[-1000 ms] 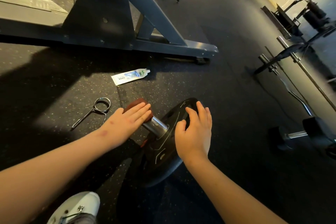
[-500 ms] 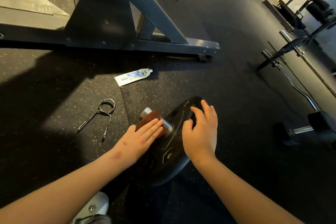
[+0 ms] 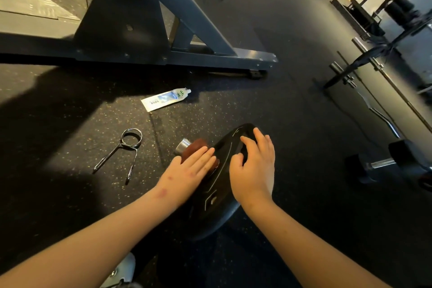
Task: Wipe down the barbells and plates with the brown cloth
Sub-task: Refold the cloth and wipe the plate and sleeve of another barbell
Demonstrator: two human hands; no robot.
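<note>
A black weight plate (image 3: 210, 213) stands on edge on the rubber floor, on a barbell whose steel sleeve end (image 3: 183, 145) pokes out to its left. The brown cloth (image 3: 195, 147) is wrapped over the sleeve right beside the plate's face. My left hand (image 3: 187, 173) lies over the cloth and holds it round the sleeve; its thumb is hidden. My right hand (image 3: 254, 170) grips the plate's upper rim, fingers curled over the edge. The rest of the bar is hidden behind the plate.
A spring collar (image 3: 126, 149) and a white tube (image 3: 166, 99) lie on the floor to the left. A dark rack frame (image 3: 145, 30) crosses the back. A dumbbell (image 3: 383, 166), a curl bar (image 3: 383, 119) and other bars lie at the right. My shoe (image 3: 121, 271) is below.
My left hand slid the cloth along the sleeve from its outer end in to the plate, baring the steel tip. My right hand stayed on the plate's rim.
</note>
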